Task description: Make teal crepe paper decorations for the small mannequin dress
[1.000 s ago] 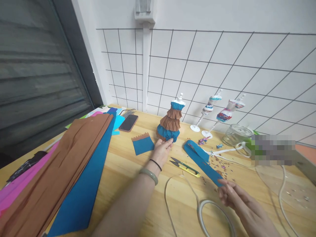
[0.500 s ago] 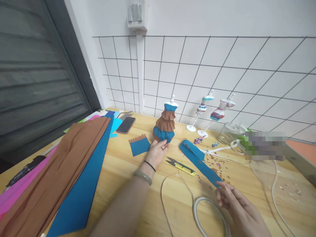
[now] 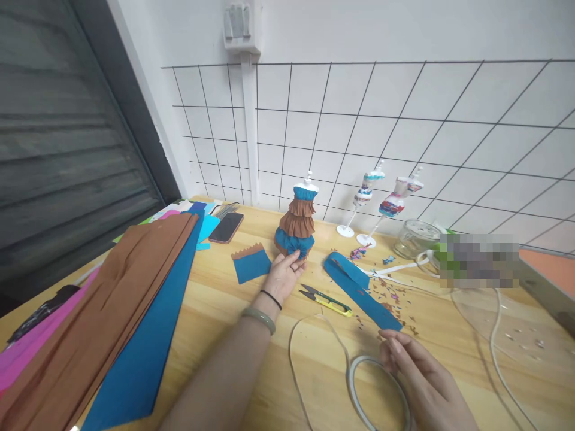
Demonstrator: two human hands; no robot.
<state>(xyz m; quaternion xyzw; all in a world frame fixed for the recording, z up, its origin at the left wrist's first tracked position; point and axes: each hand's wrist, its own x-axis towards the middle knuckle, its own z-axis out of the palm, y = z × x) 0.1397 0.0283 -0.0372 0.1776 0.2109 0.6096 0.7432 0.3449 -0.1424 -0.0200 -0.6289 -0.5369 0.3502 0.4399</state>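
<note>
A small mannequin (image 3: 309, 179) wears a tiered dress of blue and brown crepe paper (image 3: 297, 225). My left hand (image 3: 284, 274) reaches to the dress's bottom blue tier, thumb and fingers closed at its hem. A long blue crepe paper strip (image 3: 359, 293) lies folded over to the right. Just off that strip's near end is my right hand (image 3: 415, 365), with thumb and fingertips pinched together; whatever is between them cannot be made out. Yellow-handled thread snips (image 3: 327, 300) lie between the hands. A roll of narrow tape (image 3: 353, 383) lies beside my right hand.
Brown crepe paper sheets (image 3: 112, 293) and blue paper (image 3: 148, 353) cover the left side. A phone (image 3: 227, 228), a blue paper piece with brown scalloped edge (image 3: 252, 265), two mannequins (image 3: 368, 191) (image 3: 398, 200), a glass jar (image 3: 415, 239) and paper scraps (image 3: 395, 299) lie around.
My right hand has shifted slightly left and away from the blue strip's end, which it met before. My left hand stays at the dress hem. The view has shifted a little.
</note>
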